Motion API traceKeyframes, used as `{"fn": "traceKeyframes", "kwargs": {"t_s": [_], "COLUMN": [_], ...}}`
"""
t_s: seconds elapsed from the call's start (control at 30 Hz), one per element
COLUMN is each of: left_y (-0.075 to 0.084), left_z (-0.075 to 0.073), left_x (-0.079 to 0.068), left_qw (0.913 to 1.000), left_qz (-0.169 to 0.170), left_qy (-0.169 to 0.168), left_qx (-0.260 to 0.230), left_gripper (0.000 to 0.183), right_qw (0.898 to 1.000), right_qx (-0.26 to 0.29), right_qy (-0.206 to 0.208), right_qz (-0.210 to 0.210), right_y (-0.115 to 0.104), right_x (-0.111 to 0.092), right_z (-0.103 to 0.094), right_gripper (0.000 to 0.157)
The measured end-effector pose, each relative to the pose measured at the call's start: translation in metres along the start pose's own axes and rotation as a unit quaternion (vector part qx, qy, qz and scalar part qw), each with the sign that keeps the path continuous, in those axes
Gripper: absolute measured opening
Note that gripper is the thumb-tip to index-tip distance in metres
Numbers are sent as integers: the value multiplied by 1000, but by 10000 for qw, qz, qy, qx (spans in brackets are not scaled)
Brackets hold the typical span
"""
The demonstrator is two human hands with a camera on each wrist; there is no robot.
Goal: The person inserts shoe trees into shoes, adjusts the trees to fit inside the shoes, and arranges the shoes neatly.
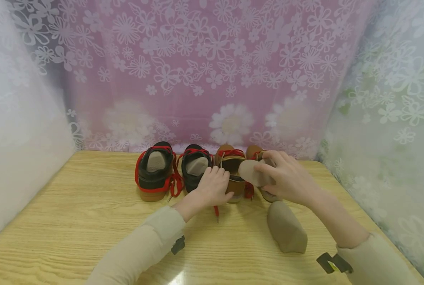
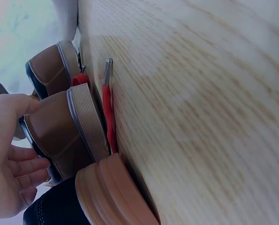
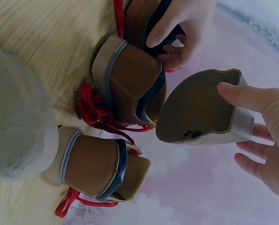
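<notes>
My right hand (image 1: pixel 291 178) pinches a hollow, grey-beige moulded shoe insert (image 3: pixel 200 110), its thumb on the inner wall and its fingers on the outside. The insert is raised beside the opening of a brown shoe (image 1: pixel 236 188) with red laces. At that shoe's heel is my left hand (image 1: pixel 212 188), thumb on one side of the collar and curled fingers on the other, as the left wrist view shows. The second brown shoe (image 3: pixel 90 164) stands to the right, partly hidden behind my right hand in the head view. Another insert (image 1: pixel 286 227) lies on the table in front of it.
Two black shoes with red laces, the outer one (image 1: pixel 151 184) and the inner one (image 1: pixel 190 180), stand at left, each with an insert inside. Loose laces trail on the wooden table (image 1: pixel 73 221). Flowered curtains (image 1: pixel 183 71) enclose the back and sides.
</notes>
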State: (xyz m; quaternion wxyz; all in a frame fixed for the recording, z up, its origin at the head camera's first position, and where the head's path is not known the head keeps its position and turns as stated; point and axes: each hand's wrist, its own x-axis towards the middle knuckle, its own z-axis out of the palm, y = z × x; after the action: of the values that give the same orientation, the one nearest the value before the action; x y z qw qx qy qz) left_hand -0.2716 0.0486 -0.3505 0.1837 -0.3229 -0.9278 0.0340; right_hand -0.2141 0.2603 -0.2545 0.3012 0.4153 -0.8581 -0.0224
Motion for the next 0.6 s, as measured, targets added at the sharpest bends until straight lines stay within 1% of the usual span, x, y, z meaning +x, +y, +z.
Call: {"fn": "traceKeyframes", "kwargs": {"t_s": [0.13, 0.33, 0.47, 0.6], "left_y": [1, 2, 1, 0], "left_z": [-1, -1, -1, -2], "left_x": [1, 1, 2, 3], "left_qw": [10000, 9998, 9999, 9998], "left_qz": [10, -51, -106, -140], "left_qy": [-32, -98, -101, -164], "left_qx": [88, 137, 57, -30], "left_gripper": [51, 53, 53, 53], "right_qw": [9999, 9996, 9997, 9999], "right_qx": [-49, -38, -77, -39], "right_qy": [-134, -223, -196, -101], "right_qz": [69, 152, 137, 24], "right_y": [3, 5, 7, 10], "right_x": [1, 0, -1, -1], "right_z": [2, 6, 8, 11], "right_gripper": [56, 55, 56, 56]}}
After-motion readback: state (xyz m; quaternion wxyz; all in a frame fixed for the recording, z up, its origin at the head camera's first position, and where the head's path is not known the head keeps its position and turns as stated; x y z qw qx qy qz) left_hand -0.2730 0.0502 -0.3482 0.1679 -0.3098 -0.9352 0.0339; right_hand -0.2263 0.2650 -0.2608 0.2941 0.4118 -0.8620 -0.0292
